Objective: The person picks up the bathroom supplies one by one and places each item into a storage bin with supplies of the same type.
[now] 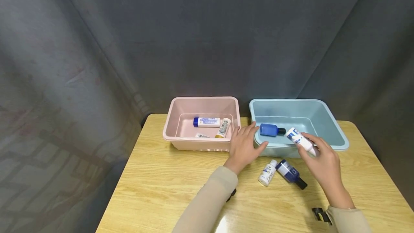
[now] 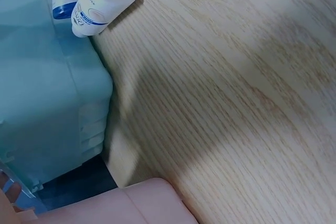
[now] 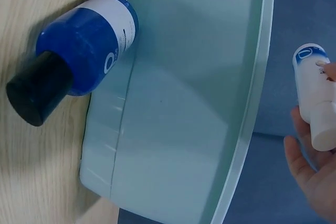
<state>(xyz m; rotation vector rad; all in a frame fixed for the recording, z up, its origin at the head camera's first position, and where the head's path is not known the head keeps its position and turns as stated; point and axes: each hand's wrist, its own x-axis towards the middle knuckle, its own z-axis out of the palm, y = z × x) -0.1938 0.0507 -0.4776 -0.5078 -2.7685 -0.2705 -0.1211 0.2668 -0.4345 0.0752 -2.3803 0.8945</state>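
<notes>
My right hand (image 1: 326, 163) grips a small white bottle with blue print (image 1: 300, 140), tilted above the front rim of the light blue bin (image 1: 341, 144). At the right edge of the right wrist view, fingers and thumb pinch this white bottle (image 3: 315, 85). My left hand (image 1: 244, 146) lies with fingers spread by the facing corners of the blue bin and the pink bin (image 1: 200, 140), holding nothing. Inside the blue bin lies a blue bottle with a black cap (image 1: 268, 129). On the table before it lie a white Dove bottle (image 1: 267, 173) and a dark blue black-capped bottle (image 1: 288, 171).
In the pink bin lie a white tube with a blue cap (image 1: 208, 122), a white tube with a yellow cap (image 1: 223, 127) and a partly hidden white item (image 1: 202, 136). Both bins stand at the back edge of the wooden table (image 1: 155, 182), before a grey curtain (image 1: 207, 39).
</notes>
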